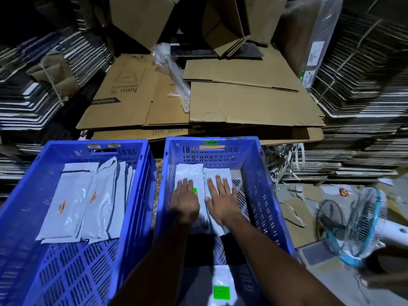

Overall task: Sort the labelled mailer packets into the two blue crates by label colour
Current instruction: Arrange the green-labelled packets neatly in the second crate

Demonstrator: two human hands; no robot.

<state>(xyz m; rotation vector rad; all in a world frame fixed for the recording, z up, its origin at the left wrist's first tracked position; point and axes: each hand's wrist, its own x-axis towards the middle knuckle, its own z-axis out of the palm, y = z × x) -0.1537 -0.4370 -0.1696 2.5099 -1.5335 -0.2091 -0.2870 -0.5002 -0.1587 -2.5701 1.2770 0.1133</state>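
Two blue crates stand side by side. The left crate (141, 173) holds several white mailer packets (66, 202) with orange labels. In the right crate (260, 180), which carries a green tag on its far rim, two white packets lie side by side. My left hand (185, 202) rests flat on the left packet (189, 171), beside its green label (195, 190). My right hand (221, 199) lies flat, fingers spread, on the right packet (217, 172). Near the bottom edge of the view, another white packet with a green label (221, 291) sits between my forearms.
Flattened cardboard boxes (220, 100) and a strip of bubble wrap (174, 71) lie behind the crates. Stacks of flat cartons (364, 85) rise on both sides. A white and blue pedestal fan (357, 226) lies on the floor at the right, amid paper scraps.
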